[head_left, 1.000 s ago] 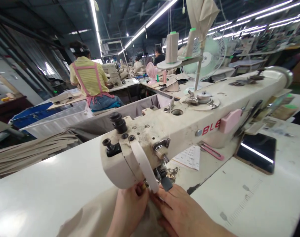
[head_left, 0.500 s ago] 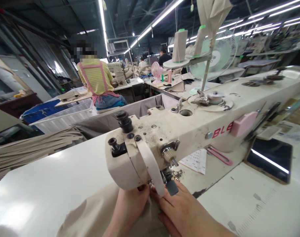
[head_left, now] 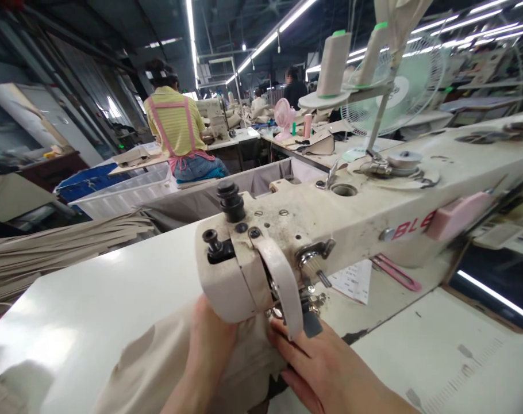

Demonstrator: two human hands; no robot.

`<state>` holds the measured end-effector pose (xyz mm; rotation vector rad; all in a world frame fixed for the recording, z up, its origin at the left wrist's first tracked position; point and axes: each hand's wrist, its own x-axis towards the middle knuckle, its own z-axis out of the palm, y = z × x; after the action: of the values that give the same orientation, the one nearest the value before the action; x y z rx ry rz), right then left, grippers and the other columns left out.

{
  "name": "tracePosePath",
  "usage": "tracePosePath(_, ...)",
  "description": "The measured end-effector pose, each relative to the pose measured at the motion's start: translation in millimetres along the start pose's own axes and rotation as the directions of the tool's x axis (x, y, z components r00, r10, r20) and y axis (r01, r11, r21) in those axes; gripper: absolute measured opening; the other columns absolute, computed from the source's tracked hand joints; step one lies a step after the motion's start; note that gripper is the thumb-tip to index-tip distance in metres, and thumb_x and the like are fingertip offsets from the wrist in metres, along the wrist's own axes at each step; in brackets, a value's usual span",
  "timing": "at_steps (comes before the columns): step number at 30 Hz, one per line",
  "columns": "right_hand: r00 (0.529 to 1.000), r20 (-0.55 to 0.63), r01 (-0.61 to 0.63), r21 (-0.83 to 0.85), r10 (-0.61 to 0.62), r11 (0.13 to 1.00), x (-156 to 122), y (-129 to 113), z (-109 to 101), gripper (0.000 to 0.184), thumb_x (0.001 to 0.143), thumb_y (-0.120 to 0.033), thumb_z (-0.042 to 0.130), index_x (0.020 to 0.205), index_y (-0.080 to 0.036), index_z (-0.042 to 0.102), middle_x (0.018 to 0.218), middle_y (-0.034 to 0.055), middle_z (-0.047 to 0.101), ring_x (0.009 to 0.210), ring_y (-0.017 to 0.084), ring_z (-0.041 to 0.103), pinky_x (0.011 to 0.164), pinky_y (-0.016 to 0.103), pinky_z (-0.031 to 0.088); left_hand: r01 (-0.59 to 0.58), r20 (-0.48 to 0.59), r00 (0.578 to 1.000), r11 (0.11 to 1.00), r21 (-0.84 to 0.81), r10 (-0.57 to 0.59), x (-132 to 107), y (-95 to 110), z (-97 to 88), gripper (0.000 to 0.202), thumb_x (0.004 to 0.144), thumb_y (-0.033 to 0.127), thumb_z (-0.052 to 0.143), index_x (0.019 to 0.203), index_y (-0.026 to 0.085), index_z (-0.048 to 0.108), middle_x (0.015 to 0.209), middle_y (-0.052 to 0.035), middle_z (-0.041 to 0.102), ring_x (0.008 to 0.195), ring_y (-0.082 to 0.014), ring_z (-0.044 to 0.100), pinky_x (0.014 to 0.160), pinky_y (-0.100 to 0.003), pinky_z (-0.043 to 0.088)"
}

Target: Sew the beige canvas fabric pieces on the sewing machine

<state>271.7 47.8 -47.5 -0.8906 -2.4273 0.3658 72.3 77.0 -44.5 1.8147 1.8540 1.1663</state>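
A white sewing machine (head_left: 261, 253) reaches across my view, its head over a piece of beige cloth (head_left: 153, 362). My left hand (head_left: 212, 345) rests on the cloth left of the needle area; its fingers are hidden behind the machine head. To the right of the presser foot, my right hand (head_left: 330, 362) lies palm down with fingers stretched out, their tips touching the cloth near the foot. A white curved lever guard (head_left: 287, 287) partly covers the stitching spot, so needle and seam cannot be made out.
Stacked beige cloth pieces (head_left: 67, 247) lie at the left. Right of the machine are pink thread snips (head_left: 397, 273), a paper sheet (head_left: 352, 282) and a dark tablet (head_left: 494, 284). Thread cones (head_left: 333, 66) stand behind. A person in a yellow top (head_left: 175, 121) sits ahead, back turned.
My left hand has shifted left and away from the needle area, back along the cloth. My right hand stays beside the presser foot. The whole view has swung slightly left.
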Motion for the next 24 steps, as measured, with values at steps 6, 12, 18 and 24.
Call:
tracePosePath(6, 0.981, 0.084, -0.188, 0.184, 0.175, 0.965, -17.1, -15.5, -21.6, 0.027, 0.083, -0.001, 0.047, 0.100, -0.016, 0.062, 0.100, 0.0080, 0.064, 0.096, 0.021, 0.059, 0.090, 0.031, 0.051, -0.483, 0.316, 0.831, 0.876, -0.001, 0.459, -50.1, 4.2, -5.0, 0.019, 0.087, 0.031, 0.053, 0.094, 0.021, 0.068, 0.089, -0.0078, 0.067, 0.081, -0.0207, 0.057, 0.071, -0.032, 0.049)
tracePosePath(12, 0.997, 0.071, -0.030, 0.079, 0.024, 0.996, -22.1, -17.4, -20.1, 0.037, 0.084, -0.003, 0.047, 0.119, -0.010, 0.058, 0.117, 0.0123, 0.063, 0.110, 0.024, 0.054, 0.106, 0.037, 0.040, -0.263, 0.294, 0.910, 0.955, -0.136, 0.292, -51.6, 6.2, -8.9, 0.014, 0.091, 0.018, 0.051, 0.092, 0.022, 0.064, 0.086, -0.0027, 0.065, 0.078, -0.0140, 0.060, 0.070, -0.022, 0.047)
tracePosePath(18, 0.990, 0.129, 0.066, -0.005, -0.065, 0.998, -19.7, -7.4, -4.1, 0.034, 0.085, -0.013, 0.049, 0.118, -0.007, 0.060, 0.103, 0.0151, 0.065, 0.100, 0.028, 0.054, 0.093, 0.043, 0.048, -0.532, 0.362, 0.779, 0.845, -0.048, 0.512, -48.5, 9.9, -6.4, 0.020, 0.088, 0.012, 0.051, 0.095, 0.022, 0.067, 0.085, -0.0044, 0.068, 0.076, -0.0161, 0.059, 0.068, -0.025, 0.050)
tracePosePath(24, 0.982, 0.167, 0.097, -0.031, -0.090, 0.995, -15.3, 1.2, -6.3, 0.034, 0.082, -0.008, 0.050, 0.115, -0.009, 0.060, 0.102, 0.0129, 0.065, 0.094, 0.026, 0.057, 0.086, 0.040, 0.050, -0.551, 0.297, 0.801, 0.834, 0.022, 0.520, -44.3, 6.7, -0.4, 0.017, 0.088, 0.016, 0.051, 0.091, 0.022, 0.067, 0.085, -0.0046, 0.068, 0.077, -0.0170, 0.061, 0.070, -0.027, 0.051)
